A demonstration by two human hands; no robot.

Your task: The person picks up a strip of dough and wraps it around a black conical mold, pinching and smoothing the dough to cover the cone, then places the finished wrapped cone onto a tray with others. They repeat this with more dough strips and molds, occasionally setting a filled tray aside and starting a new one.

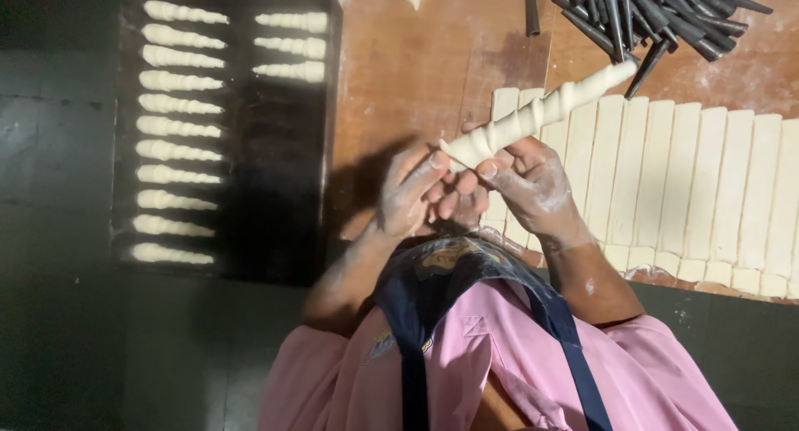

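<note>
White dough, spiral-wrapped on a cone mould (537, 115), sits between both hands above the table (416, 73). Head view only.

Left hand (412, 194): fingers curled, fingertips pinching the wide end of the wrapped cone, likely to press the dough end down. Right hand (533, 185): closed round the same end from the other side, thumb on top, steadying it; narrow tip points up-right, clear of the table, so the wrap isn't flattened.

Cut dough strips (691, 190) lie side by side just beside the right hand, within reach. Pile of bare dark metal cones (649, 15) sits beyond the strips. Dark baking tray (275, 190) to the left holds finished wrapped cones (179, 131) in rows, spaced apart, not touching. Both hands floured.
</note>
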